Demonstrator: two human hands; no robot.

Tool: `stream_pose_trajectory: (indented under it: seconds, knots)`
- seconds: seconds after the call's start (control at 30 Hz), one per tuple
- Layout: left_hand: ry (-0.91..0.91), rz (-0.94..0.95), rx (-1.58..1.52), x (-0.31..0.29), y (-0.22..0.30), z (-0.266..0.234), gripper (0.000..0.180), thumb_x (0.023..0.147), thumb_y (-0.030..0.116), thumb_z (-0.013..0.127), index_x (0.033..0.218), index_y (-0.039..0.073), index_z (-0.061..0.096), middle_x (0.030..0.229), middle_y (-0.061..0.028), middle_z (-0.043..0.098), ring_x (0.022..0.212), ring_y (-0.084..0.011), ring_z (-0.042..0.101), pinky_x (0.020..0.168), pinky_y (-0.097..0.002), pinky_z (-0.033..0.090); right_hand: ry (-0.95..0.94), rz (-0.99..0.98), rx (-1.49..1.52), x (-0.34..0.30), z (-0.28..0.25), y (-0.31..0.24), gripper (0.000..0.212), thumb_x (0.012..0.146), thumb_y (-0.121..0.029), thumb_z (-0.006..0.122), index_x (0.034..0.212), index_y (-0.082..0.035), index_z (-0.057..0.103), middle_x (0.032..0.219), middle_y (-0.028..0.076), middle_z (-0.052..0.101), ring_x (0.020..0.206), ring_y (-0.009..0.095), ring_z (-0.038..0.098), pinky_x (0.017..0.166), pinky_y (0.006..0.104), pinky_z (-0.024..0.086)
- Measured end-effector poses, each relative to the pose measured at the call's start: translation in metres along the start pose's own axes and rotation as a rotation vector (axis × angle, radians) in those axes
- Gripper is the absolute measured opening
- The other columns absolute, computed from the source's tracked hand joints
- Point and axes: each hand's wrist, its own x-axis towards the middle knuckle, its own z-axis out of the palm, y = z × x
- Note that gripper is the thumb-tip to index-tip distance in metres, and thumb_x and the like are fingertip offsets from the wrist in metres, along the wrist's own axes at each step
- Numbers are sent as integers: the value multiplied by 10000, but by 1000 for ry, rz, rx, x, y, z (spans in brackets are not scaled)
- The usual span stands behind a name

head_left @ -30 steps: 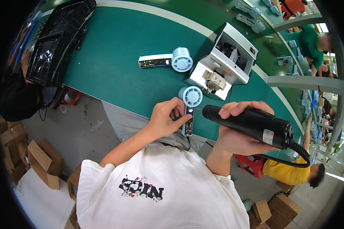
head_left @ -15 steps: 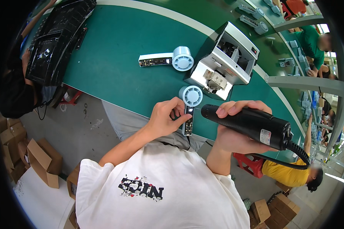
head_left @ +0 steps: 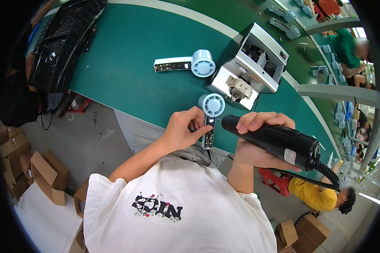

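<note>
My left hand [head_left: 183, 128] is closed on a light-blue handheld fan [head_left: 213, 105] at the near edge of the green table. The fan's handle is uncovered and shows a circuit board [head_left: 209, 131]; my thumb and fingertips press on its left side. My right hand [head_left: 257, 143] wraps round a thick black electric screwdriver [head_left: 278, 143], held sideways with its nose toward the fan handle. A thin bit reaches from the nose to the handle's edge; whether it touches a screw is too small to tell. A second open fan [head_left: 202, 65] lies farther back on the table.
A silver-and-black screw feeder [head_left: 251, 69] stands right of the fans. At the left lies a shiny black plastic-wrapped bundle [head_left: 57, 50] beside a person. The screwdriver's coiled cord [head_left: 327, 175] hangs right. More fans [head_left: 285, 27] lie on the belt behind; co-workers sit at the right.
Both hands keep their grips, and the screwdriver has tipped very slightly. The view has shifted a little. At the right, the person in yellow has drawn in a stretched-out arm.
</note>
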Motion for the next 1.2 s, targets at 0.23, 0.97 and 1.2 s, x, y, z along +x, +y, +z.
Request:
stream_pose_trajectory:
  seconds: [0.23, 0.97, 1.2]
  knots:
    - [-8, 68, 76, -4, -2, 1, 238, 803, 90, 805, 813, 43, 572, 626, -45, 620, 522, -152, 588, 491, -267, 467, -287, 76, 25, 3, -7, -14, 570, 909, -470, 621, 1125, 40, 489, 797, 196, 602, 627, 296, 610, 602, 406, 526]
    - [-235, 378, 579, 2, 22, 5, 458, 775, 456, 784, 1079, 124, 699, 660, -55, 596, 649, -249, 623, 624, -359, 505, 139, 148, -279, 85, 19, -5, 1058, 748, -981, 136, 977, -36, 552, 645, 113, 562, 468, 221, 538, 449, 318, 471]
    - [-163, 324, 520, 2, 13, 0, 534, 724, 481, 811, 1068, 105, 652, 681, -77, 628, 660, -293, 629, 631, -399, 503, 23, 37, -6, 42, -4, -38, 993, 803, -912, 352, 1084, 19, 551, 742, 178, 579, 555, 287, 567, 473, 387, 480]
